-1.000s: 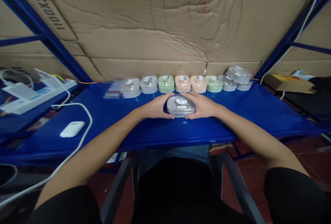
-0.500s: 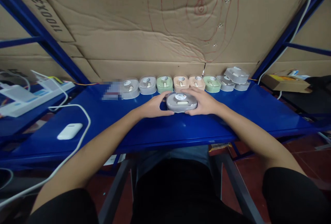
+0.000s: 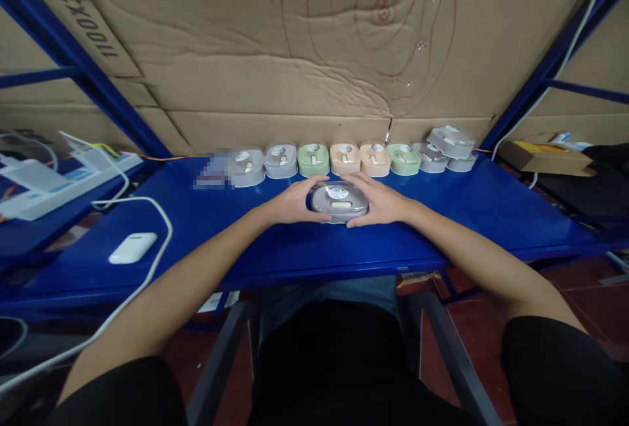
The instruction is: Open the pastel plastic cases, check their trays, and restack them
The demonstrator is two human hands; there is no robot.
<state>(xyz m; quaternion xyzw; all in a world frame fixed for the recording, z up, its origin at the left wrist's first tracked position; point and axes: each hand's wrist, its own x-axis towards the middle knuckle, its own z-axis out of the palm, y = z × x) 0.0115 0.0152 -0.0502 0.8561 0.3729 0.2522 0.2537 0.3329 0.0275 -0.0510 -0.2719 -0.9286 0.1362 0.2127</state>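
Note:
A grey lidded box [image 3: 340, 202] with a clear cover, a round white label and a small cream tab sits between my hands over the blue table [image 3: 314, 249]. My left hand [image 3: 295, 203] is curved round its left end, thumb along the near side and fingers at the far side. On the right end, my right hand [image 3: 384, 202] grips it the same way. Behind them stands a row of similar boxes: grey ones [image 3: 281, 161], green ones [image 3: 313, 160] and peach ones [image 3: 345, 159].
At the right of the row, one grey box [image 3: 451, 142] is stacked on others. A white earbud case [image 3: 132, 248] and a white cable [image 3: 164, 229] lie at the left. Beyond are a power strip [image 3: 73, 187] and, far right, an open cardboard box [image 3: 548, 158]. Cardboard [image 3: 236, 85] backs the table.
The grey box has shifted slightly left and towards me, closer into my left palm. My right hand has moved left with it; my left hand has barely moved.

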